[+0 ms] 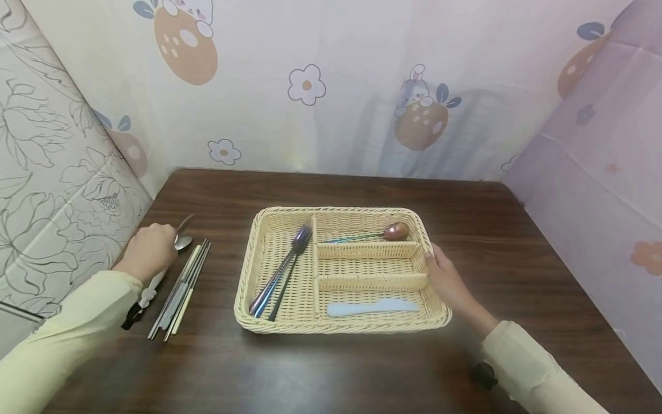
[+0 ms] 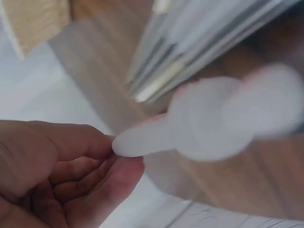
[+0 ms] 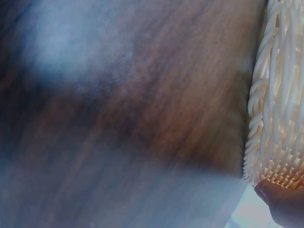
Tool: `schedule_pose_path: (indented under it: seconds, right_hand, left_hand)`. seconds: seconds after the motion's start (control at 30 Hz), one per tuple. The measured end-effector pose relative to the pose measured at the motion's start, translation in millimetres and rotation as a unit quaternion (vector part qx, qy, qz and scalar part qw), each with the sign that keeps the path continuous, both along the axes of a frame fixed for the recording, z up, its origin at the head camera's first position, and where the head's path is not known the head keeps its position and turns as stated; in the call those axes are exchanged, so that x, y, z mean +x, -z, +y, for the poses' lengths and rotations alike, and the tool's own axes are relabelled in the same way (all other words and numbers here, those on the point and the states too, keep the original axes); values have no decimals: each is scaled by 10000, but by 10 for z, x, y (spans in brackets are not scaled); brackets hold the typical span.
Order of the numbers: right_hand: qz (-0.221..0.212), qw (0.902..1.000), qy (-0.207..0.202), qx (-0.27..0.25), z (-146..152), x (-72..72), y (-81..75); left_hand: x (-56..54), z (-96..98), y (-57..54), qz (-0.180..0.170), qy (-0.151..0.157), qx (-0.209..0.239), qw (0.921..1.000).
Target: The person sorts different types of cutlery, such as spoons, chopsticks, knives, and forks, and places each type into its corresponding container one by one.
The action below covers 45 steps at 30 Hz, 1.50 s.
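At the table's left side, my left hand (image 1: 151,250) pinches the thin end of a white utensil (image 2: 204,118) between thumb and fingers. Its other end is broad and knobbed, blurred in the left wrist view; I cannot tell its exact kind. Just beyond that hand lies a metal spoon (image 1: 183,242), partly covered by it. My right hand (image 1: 450,279) grips the right rim of a cream woven basket (image 1: 341,328). Forks (image 1: 289,261) lie in the basket's left compartment, a coppery spoon (image 1: 395,232) in the back right one, and a white spreader knife (image 1: 372,307) in the front right one.
A bundle of metal and cream chopsticks (image 1: 181,293) lies between my left hand and the basket. The middle right compartment has bare wicker showing. Patterned curtains (image 1: 331,115) hang behind the dark wooden table (image 1: 320,368) and along both sides.
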State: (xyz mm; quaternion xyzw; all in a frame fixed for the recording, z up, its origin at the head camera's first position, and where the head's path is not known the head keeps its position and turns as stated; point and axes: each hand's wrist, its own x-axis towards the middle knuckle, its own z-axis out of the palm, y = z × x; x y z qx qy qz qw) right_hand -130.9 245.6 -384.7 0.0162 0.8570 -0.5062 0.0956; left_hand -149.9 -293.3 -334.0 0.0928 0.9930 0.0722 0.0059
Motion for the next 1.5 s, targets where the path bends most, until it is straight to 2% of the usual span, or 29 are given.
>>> schedule_pose_path:
  seconds: [0.17,0.4,0.53,0.7,0.97,1.13,1.23,1.37,1.5]
  right_hand:
    - [-22,10000,18,-18,14,6,-13]
    - [-77,9999,-32,-92,8,13,-28]
    - [-41,9999,-64,-111,-3,17,-25]
    - [-22,9998,-45,-208,2,26,-16]
    - [-63,9994,-31,-349,-7,31,-16]
    - [-32,9992,46,-406,-8,55,-28]
    - [40,9990,85,-428,-23,73,-35]
    - [132,9989,138,-428,-52,98,-39]
    - [114,9986,184,-475,-87,106,-41]
  left_hand:
    - [-101,97,-233,106,458,103,9988]
    - [-330,321,-460,-253,921,342,9948]
    - [-456,570,-584,-321,1153,386,9921]
    - [-639,1004,-686,-390,1625,359,9853]
    - [-861,1795,-740,-783,2063,517,9740]
    - [-949,2278,-734,-720,2601,598,9610]
    - [-985,2526,-729,-770,2782,706,9548]
    - [-1030,2795,-677,-985,2901,958,9471]
    - [-1063,2986,-569,-1041,3045,1037,9411]
